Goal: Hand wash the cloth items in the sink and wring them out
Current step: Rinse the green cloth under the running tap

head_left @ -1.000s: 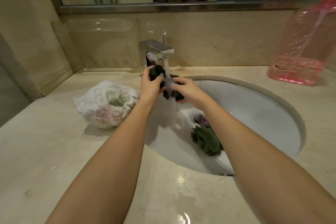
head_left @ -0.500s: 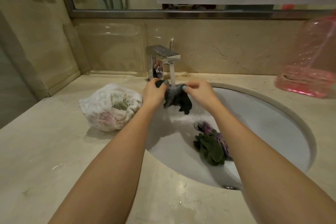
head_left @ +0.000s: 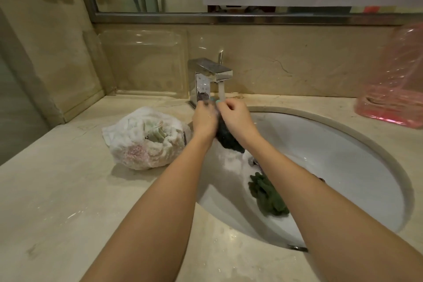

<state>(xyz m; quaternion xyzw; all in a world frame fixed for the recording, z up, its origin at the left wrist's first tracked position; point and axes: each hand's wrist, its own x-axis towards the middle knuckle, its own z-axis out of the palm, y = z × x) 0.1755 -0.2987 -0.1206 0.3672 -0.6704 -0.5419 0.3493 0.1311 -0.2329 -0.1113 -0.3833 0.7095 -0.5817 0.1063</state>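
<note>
**Rinsing the dark cloth under the tap**

We hold the dark cloth (head_left: 229,142) up in the stream from the tap (head_left: 214,73), over the back of the sink (head_left: 343,128). Our left hand (head_left: 204,119) and right hand (head_left: 237,119) sit side by side, almost touching. Each hand's fingers curl round the cloth's top edge, and its tail hangs between our wrists toward the basin. We judge this to be the wash-and-rinse step for this piece, with wringing not yet begun. Next we would bunch the cloth into a roll and twist our hands opposite ways, low over the basin so the water drops inside. A green cloth (head_left: 267,194) lies in the basin near the drain, and a white bundle (head_left: 146,137) sits on the counter (head_left: 57,190) left of the sink.
</note>
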